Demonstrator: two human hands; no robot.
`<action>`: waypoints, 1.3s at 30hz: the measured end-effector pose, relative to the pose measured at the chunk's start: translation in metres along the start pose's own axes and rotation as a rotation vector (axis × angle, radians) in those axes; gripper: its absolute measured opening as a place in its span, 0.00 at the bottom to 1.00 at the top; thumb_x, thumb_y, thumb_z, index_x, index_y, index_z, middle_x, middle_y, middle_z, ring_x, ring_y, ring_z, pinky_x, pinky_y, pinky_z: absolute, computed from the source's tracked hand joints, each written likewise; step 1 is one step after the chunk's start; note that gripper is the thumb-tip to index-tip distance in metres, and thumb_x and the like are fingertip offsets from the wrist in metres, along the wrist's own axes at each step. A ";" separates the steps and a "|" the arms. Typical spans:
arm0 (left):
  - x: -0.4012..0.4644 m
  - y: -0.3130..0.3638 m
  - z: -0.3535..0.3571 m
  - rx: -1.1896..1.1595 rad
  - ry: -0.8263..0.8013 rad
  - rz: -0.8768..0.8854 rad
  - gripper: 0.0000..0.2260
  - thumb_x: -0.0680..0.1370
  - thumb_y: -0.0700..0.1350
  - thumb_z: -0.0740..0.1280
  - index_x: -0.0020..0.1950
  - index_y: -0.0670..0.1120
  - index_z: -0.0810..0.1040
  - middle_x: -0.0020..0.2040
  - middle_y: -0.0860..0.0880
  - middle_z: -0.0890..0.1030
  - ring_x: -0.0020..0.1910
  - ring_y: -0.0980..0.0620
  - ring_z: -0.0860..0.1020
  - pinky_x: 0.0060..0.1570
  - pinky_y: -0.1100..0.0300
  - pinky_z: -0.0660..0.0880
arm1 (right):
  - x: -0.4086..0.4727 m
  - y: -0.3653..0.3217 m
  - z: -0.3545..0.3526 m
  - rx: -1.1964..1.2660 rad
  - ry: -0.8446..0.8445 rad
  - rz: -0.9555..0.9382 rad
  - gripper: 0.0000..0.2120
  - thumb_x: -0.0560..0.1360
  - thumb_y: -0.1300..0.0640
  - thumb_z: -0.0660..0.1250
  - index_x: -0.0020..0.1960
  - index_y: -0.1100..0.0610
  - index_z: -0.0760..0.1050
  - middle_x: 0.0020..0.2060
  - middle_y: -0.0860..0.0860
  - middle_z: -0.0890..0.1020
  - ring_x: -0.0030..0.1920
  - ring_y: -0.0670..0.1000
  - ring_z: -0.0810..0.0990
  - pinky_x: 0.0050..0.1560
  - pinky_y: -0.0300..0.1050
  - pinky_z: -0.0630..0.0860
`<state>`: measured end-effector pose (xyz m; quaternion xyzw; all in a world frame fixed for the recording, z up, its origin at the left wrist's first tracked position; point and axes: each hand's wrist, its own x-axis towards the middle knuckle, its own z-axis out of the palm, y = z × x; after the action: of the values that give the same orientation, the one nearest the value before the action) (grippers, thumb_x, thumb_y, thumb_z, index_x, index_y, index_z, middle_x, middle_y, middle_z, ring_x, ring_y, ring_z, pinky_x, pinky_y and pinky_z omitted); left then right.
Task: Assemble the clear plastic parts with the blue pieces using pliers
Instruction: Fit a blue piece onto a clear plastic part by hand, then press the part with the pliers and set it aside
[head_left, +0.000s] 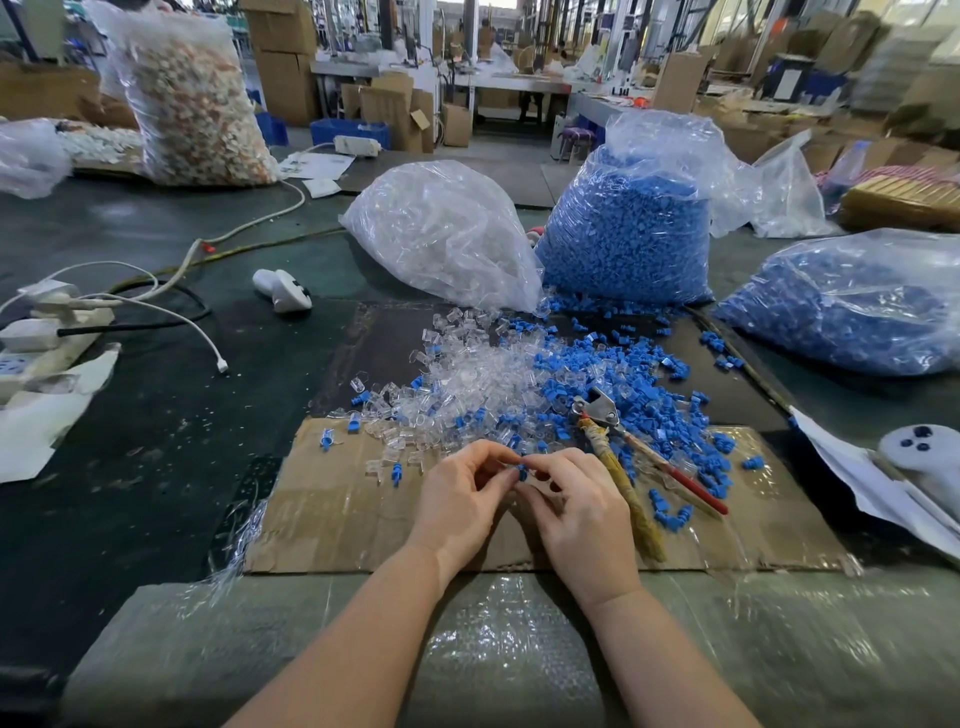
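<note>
Both hands meet at the lower centre of the frame, fingertips together over the cardboard. Between them sits one blue piece, pinched narrowly by thumb and forefinger of the left hand and the right hand. Whether a clear part is already in that pinch I cannot tell; it is too small and see-through.

The pliers lie just right of the right hand, head up and left in the pile, handles running down and right, the red one outermost. So their long axis slants away from the wrist, and the right hand is plainly the nearer; I judge it would take them, rolling outward to meet the handles.

Both forearms come up from the bottom edge and converge, wrists low, palms turned inward, fingers curled.

Loose clear parts and blue pieces are heaped just above the hands, mid-frame
</note>
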<state>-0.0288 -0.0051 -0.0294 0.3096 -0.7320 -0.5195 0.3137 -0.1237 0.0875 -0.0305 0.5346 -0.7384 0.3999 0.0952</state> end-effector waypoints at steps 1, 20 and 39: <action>0.000 0.001 0.000 -0.012 0.004 -0.010 0.06 0.75 0.37 0.68 0.46 0.47 0.80 0.39 0.49 0.81 0.37 0.59 0.78 0.40 0.69 0.74 | 0.000 -0.001 -0.001 -0.009 0.018 0.003 0.09 0.70 0.62 0.73 0.50 0.59 0.80 0.43 0.49 0.80 0.45 0.50 0.77 0.50 0.39 0.72; 0.000 0.004 -0.003 -0.119 0.030 -0.070 0.06 0.75 0.36 0.67 0.47 0.46 0.79 0.42 0.48 0.80 0.43 0.54 0.78 0.46 0.63 0.78 | 0.033 0.023 -0.046 -0.664 -0.341 0.680 0.23 0.73 0.40 0.61 0.58 0.57 0.66 0.61 0.57 0.69 0.62 0.58 0.68 0.61 0.57 0.65; 0.027 0.018 -0.012 -0.569 0.281 -0.323 0.07 0.76 0.33 0.65 0.42 0.44 0.77 0.33 0.48 0.78 0.26 0.58 0.75 0.27 0.66 0.73 | 0.042 -0.035 -0.058 0.431 -0.744 0.689 0.07 0.75 0.63 0.58 0.38 0.57 0.66 0.32 0.55 0.71 0.35 0.52 0.72 0.32 0.43 0.67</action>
<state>-0.0381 -0.0286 -0.0054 0.3899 -0.4496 -0.6977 0.3987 -0.1270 0.0943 0.0487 0.3745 -0.7559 0.3342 -0.4204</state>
